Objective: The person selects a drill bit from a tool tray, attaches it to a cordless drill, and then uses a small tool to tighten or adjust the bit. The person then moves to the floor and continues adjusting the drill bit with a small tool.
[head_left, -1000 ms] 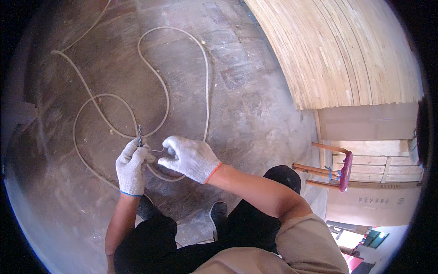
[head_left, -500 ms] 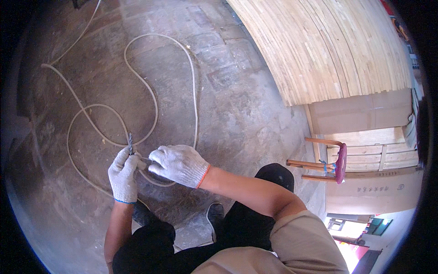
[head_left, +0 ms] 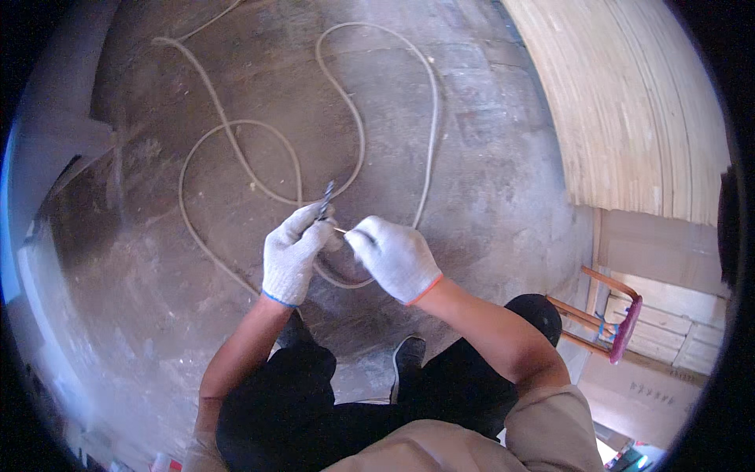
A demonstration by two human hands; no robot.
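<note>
My left hand (head_left: pixel 292 256), in a white knitted glove with a blue cuff edge, is closed around the lower part of a dark spiral drill bit (head_left: pixel 326 197). The bit's tip points up and away from me. Close beside it, my right hand (head_left: pixel 392 256), gloved with an orange cuff edge, has its fingers pinched together. A thin, light rod (head_left: pixel 340 230) spans the small gap between the two hands, with one end at the right fingertips. Its kind is too small to make out, and the fingers hide where it meets the left hand's grip.
A pale cable (head_left: pixel 432 126) loops over the worn concrete floor (head_left: pixel 487 197) beyond my hands. Stacked wooden boards (head_left: pixel 629 102) stand at the right. Nearer on that side is a stool with a purple seat (head_left: pixel 627 330), in front of cardboard (head_left: pixel 657 393).
The view has swung, so hands, cable and boards all appear farther right in the picture. Both hands keep their hold, and the right one has turned slightly beside the drill bit.
</note>
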